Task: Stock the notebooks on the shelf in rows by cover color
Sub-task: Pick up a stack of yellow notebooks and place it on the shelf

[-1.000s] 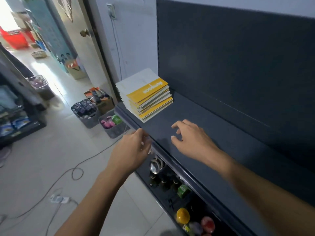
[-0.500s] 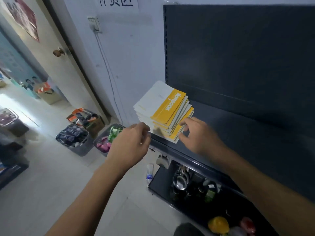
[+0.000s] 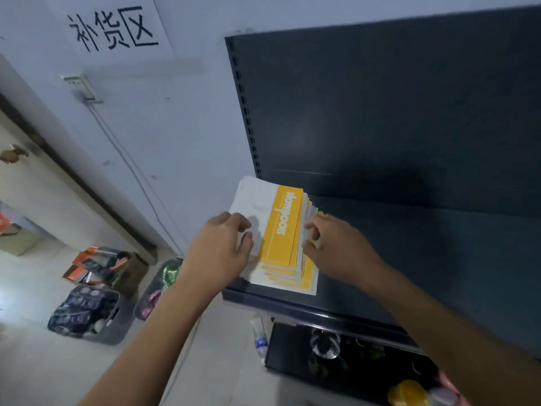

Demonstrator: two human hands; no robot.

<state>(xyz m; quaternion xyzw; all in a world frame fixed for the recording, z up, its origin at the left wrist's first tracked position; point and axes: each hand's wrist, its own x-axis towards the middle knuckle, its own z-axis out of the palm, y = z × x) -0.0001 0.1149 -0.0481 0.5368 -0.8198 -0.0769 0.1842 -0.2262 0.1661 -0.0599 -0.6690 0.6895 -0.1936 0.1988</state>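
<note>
The shelf (image 3: pixel 409 259) is a flat board of dark, matte sheet metal with a rolled front lip. Behind it rises a back panel (image 3: pixel 380 112) of the same metal, with a slotted upright along its left edge. On the pale wall at 11 o'clock from the shelf hangs a white paper sign (image 3: pixel 112 27) with hand-drawn black characters. Grey plastic bins (image 3: pixel 87 315) of packaged goods stand on the tiled floor at 8 o'clock.

The stack of notebooks (image 3: pixel 281 227) lies flat at the shelf's left end, near the front lip. The notebooks are thin and rectangular, with white covers and a yellow band, and their edges are fanned unevenly. The left hand (image 3: pixel 218 253) is at the stack's 9 o'clock. Its curled fingers (image 3: pixel 244 225) lie on the white cover, with the thumb holding the left edge. The right hand (image 3: pixel 339 250) is at 3 o'clock, its bent fingers (image 3: pixel 311 230) pinching the fanned right edges. The stack sits between the two hands, touching both.

A small clear bottle (image 3: pixel 259 335) stands on the floor under the shelf's left corner, at 6 o'clock from the stack.
</note>
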